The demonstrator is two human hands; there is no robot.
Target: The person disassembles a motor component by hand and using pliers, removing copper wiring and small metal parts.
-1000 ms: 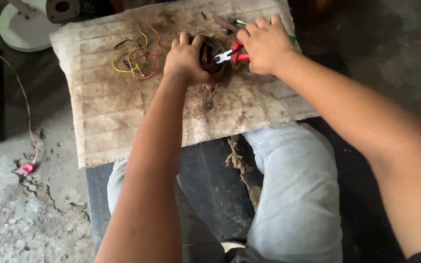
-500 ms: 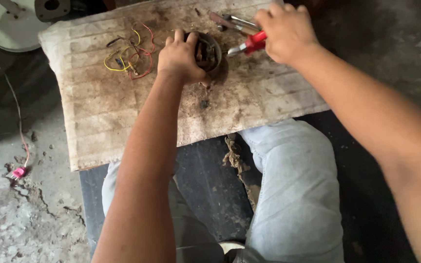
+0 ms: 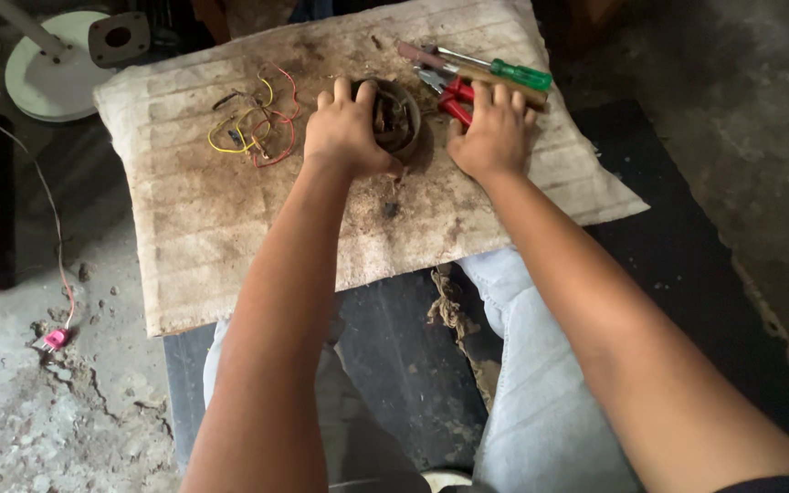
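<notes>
- the left hand (image 3: 347,137) has its grip closed round the near-left side of a round, dirty coil (image 3: 396,114), which sits on a stained cloth (image 3: 230,228) spread across the person's lap.
- the right hand (image 3: 495,137) lies just right of the coil, fingers curled down over red-handled pliers (image 3: 454,99); whether that grip is closed on the handles or only resting on them cannot be told.
- a green screwdriver (image 3: 513,73) and another tool lie just beyond the pliers; loose wires (image 3: 253,128), yellow and red, lie left of the left hand.
- to do this well, the left hand should likely pin the coil flat so it cannot roll on the soft cloth.
- the pliers want a firm hold on both handles, nose toward the coil's windings, clear of the left fingertips.
</notes>
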